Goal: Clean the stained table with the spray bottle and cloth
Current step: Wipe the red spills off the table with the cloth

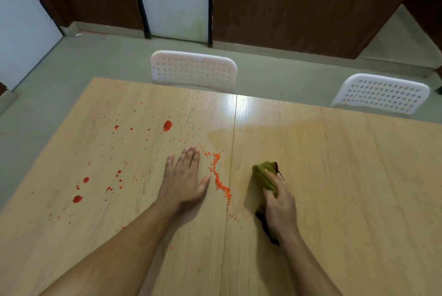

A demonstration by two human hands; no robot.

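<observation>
My right hand (279, 202) grips the cloth (264, 177) on bare tabletop (346, 176); my left hand (184, 180) lies spread flat beside the red crumbs (220, 180)

Olive-green cloth (264, 177), red-orange stains (167, 125) on light wood-grain table (346, 176), white perforated chairs (193, 71)

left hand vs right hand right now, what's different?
The left hand lies flat on the table, fingers spread, holding nothing; the right hand is curled around the green cloth. The left hand sits on the side of the seam with the red stains; the right hand is on the wiped, damp-looking side. Both are bare and low on the tabletop.
</observation>
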